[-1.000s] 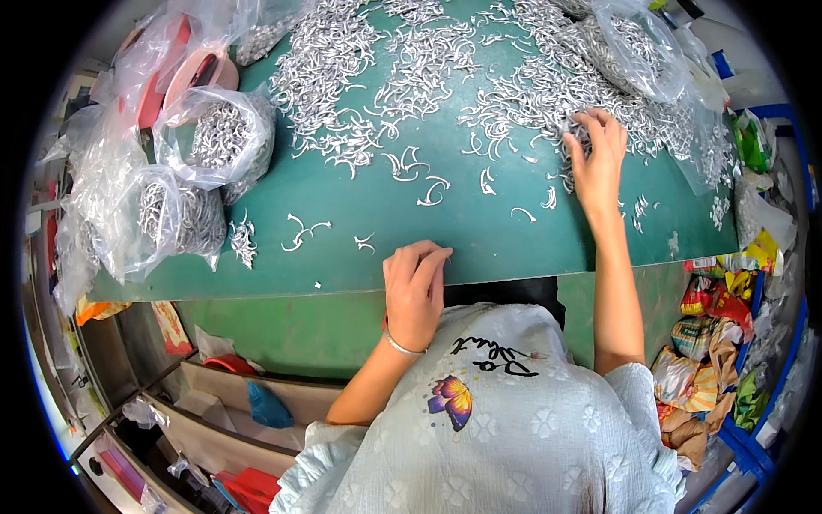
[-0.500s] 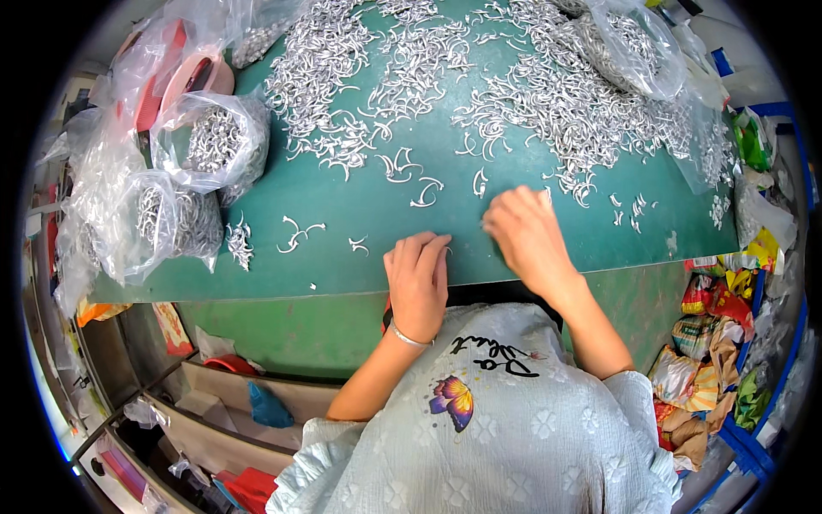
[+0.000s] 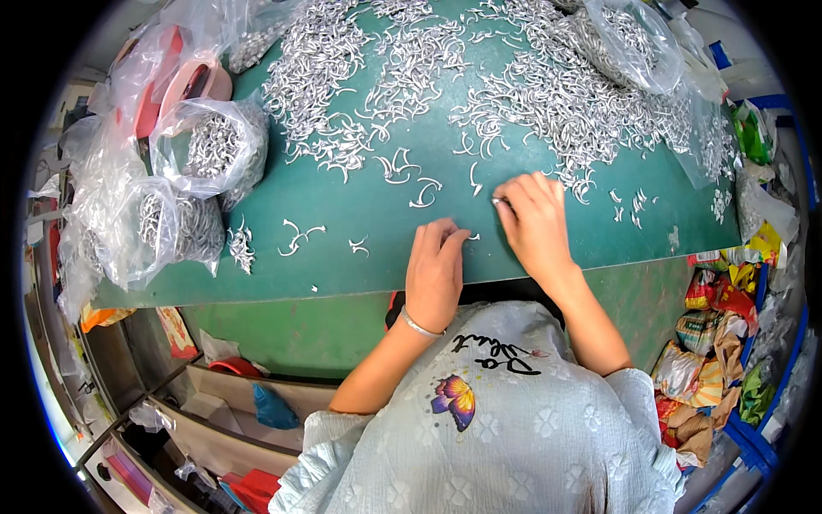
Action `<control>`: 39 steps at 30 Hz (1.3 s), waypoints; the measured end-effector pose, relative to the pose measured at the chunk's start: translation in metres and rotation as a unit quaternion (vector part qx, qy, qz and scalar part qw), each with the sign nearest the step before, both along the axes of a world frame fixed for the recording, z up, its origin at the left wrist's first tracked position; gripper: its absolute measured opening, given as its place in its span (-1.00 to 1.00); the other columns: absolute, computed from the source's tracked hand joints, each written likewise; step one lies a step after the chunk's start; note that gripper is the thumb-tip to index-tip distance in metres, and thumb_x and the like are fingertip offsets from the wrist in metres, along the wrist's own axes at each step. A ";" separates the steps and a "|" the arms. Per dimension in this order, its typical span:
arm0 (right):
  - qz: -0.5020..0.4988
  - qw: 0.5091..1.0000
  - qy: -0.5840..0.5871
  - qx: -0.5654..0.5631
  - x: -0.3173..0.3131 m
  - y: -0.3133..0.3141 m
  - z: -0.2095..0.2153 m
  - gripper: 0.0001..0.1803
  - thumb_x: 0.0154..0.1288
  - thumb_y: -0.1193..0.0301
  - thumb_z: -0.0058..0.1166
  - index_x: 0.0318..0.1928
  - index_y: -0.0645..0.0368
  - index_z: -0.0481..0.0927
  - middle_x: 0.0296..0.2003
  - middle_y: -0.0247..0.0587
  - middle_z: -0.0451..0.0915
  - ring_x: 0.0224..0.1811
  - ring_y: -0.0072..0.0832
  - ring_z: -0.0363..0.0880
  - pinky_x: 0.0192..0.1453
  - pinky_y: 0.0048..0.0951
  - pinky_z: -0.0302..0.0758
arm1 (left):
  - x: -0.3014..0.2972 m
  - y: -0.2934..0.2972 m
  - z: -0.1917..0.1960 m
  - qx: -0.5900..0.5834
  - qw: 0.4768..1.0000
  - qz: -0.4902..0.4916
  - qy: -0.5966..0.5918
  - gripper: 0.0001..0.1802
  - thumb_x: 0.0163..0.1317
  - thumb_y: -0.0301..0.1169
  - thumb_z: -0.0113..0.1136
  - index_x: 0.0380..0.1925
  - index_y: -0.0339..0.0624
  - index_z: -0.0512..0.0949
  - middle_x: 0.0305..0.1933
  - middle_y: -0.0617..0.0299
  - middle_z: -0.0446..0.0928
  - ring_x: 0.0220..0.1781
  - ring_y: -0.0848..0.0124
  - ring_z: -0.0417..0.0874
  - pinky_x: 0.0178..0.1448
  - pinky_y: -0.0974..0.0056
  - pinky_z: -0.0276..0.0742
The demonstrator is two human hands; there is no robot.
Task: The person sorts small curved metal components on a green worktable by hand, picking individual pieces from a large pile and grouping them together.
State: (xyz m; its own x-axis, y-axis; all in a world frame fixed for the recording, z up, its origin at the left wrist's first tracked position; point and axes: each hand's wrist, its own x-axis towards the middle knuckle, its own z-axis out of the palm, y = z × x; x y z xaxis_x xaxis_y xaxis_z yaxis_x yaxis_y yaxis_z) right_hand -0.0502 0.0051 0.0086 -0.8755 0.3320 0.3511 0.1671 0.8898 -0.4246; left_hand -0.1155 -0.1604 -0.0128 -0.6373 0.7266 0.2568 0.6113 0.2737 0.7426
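Note:
My left hand point(image 3: 435, 272) is close to the table's front edge, thumb and fingers pinched together. A small curved silver metal piece point(image 3: 473, 236) pokes out at its fingertips. To the right, my right hand point(image 3: 534, 224) is bent over the green tabletop point(image 3: 342, 210), its fingertips closed on a small shiny metal piece point(image 3: 497, 200) that is mostly hidden. A single curved piece point(image 3: 476, 179) lies just beyond the right fingertips. Farther back, a large spread of the same curved silver pieces point(image 3: 565, 120) covers the table.
Clear plastic bags of metal pieces point(image 3: 214, 146) stand at the left, beside a pink basket point(image 3: 199, 79). Another filled bag point(image 3: 629, 43) is at the back right. Small groups of pieces point(image 3: 241, 244) lie near the front. Below left are open drawers point(image 3: 231, 403); colourful packages point(image 3: 706, 330) fill the right side.
My left hand has shifted right and a metal piece now shows at its fingertips. The right hand has turned and moved slightly right. Of the pieces beyond it, only one thin piece now shows.

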 end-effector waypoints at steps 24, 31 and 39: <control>0.058 0.987 0.012 -0.151 0.017 0.003 0.009 -0.88 0.13 0.51 0.25 -0.30 0.19 0.59 -0.29 -0.20 0.58 -0.16 -0.20 0.50 -0.01 -0.25 0.34 | 0.008 0.002 0.018 -0.005 0.999 0.036 -0.025 -0.52 0.13 -0.63 0.21 0.11 -0.27 0.46 0.13 -0.03 0.38 0.12 0.00 0.44 0.13 0.08 0.40; -0.058 0.997 -0.018 -0.045 0.027 0.024 -0.002 -0.66 0.08 0.52 0.27 -0.08 0.24 0.56 -0.08 -0.07 0.47 -0.04 -0.10 0.42 0.03 -0.19 0.39 | 0.010 0.013 0.010 -0.049 0.998 0.005 0.024 -0.59 0.06 -0.52 0.35 -0.03 -0.19 0.56 0.06 0.07 0.44 0.00 0.10 0.46 0.12 0.06 0.36; 0.017 0.934 0.054 -0.354 -0.034 0.024 0.004 -0.71 0.15 0.60 0.20 -0.07 0.27 0.59 -0.01 -0.06 0.52 0.03 -0.13 0.48 0.05 -0.26 0.46 | 0.008 0.011 0.006 0.011 0.999 -0.045 0.002 -0.75 0.07 -0.71 0.18 -0.20 -0.38 0.55 -0.08 0.01 0.45 -0.09 0.08 0.49 -0.01 0.13 0.47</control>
